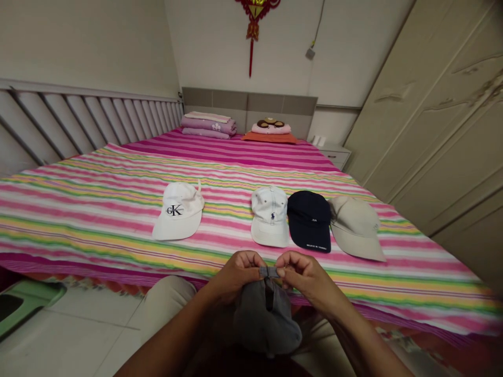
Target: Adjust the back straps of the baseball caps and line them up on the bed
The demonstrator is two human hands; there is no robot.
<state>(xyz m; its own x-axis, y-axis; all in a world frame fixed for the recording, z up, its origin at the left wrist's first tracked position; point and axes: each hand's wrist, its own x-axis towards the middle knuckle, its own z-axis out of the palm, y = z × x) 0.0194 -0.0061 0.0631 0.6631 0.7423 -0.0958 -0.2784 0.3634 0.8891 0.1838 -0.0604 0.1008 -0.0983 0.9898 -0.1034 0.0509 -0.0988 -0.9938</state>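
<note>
Held low over the lap, a grey cap [267,322] hangs with its back strap [269,272] pinched between left hand [236,275] and right hand [302,275], both closed on it. Keeping the strap ends flat and aligned seems wise. Beyond, four caps lie on the striped bedsheet [98,204]: white logo cap [178,211], white cap [270,215], navy cap [309,220], beige cap [356,226].
</note>
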